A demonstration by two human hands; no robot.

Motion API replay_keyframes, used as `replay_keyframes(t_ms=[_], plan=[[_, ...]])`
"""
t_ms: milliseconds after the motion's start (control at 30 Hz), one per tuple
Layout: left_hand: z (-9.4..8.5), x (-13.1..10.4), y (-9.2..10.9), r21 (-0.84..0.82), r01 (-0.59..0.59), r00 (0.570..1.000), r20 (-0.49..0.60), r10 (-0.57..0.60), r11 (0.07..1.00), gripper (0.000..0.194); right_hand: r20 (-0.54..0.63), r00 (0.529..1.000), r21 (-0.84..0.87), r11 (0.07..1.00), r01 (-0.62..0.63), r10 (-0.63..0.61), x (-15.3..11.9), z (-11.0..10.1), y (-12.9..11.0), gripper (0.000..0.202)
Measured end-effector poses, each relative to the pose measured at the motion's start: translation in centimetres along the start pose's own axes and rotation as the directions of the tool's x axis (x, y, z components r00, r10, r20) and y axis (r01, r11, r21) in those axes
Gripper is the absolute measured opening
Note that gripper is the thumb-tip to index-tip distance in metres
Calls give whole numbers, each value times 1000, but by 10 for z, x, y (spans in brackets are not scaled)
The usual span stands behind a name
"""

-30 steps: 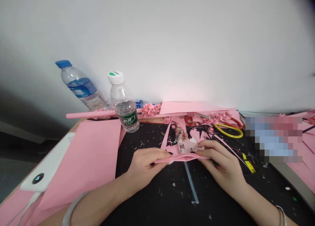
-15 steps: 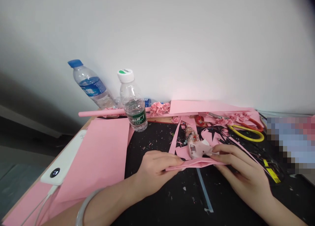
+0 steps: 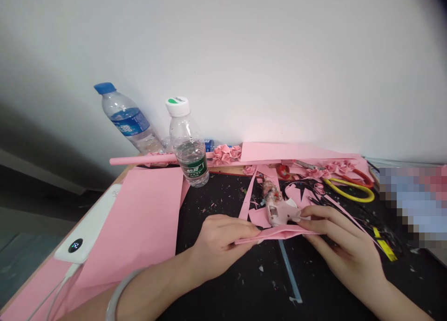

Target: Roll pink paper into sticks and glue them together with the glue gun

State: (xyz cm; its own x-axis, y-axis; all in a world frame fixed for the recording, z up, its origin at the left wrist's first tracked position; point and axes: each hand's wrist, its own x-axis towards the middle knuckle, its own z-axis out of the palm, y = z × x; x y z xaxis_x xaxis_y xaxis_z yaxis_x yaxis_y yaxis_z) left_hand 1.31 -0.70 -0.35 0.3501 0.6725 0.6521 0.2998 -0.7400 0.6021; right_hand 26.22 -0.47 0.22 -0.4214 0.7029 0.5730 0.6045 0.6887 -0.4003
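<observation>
A folded strip of pink paper [image 3: 277, 233] is held level between both hands above the black mat [image 3: 223, 195]. My left hand [image 3: 226, 242] pinches its left end between thumb and fingers. At the other end, my right hand [image 3: 335, 237] grips the strip, thumb and fingers closed on it. Just behind the strip lies a white glue gun [image 3: 281, 212], its nozzle end crusted with residue; the fingers of my right hand are close to it and partly hide its right side.
Two water bottles, one blue-capped [image 3: 131, 120] and one white-capped [image 3: 188, 148], are at the back left. Pink sheets [image 3: 139, 214] and a white power bank [image 3: 87, 228] lie left. Paper roses [image 3: 225, 154], yellow-handled scissors [image 3: 351, 190] and a yellow-handled tool [image 3: 384, 244] lie behind and right.
</observation>
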Motion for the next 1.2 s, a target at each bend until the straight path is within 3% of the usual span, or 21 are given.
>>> replay_keyframes(t_ms=[500,733,1200], plan=[[0,2,1,-36,54,998,-16,-54,998,8,4,1000,-14,999,-29,29,1,2,1,12],[1,3,-1,-26,5,999,-46,-6,1000,8,6,1000,-18,1000,-18,19,3,2,-1,10],[2,0,-3,-114,129,991,-6,-131,985,12,45,999,-27,1000,8,-7,1,2,0,11]])
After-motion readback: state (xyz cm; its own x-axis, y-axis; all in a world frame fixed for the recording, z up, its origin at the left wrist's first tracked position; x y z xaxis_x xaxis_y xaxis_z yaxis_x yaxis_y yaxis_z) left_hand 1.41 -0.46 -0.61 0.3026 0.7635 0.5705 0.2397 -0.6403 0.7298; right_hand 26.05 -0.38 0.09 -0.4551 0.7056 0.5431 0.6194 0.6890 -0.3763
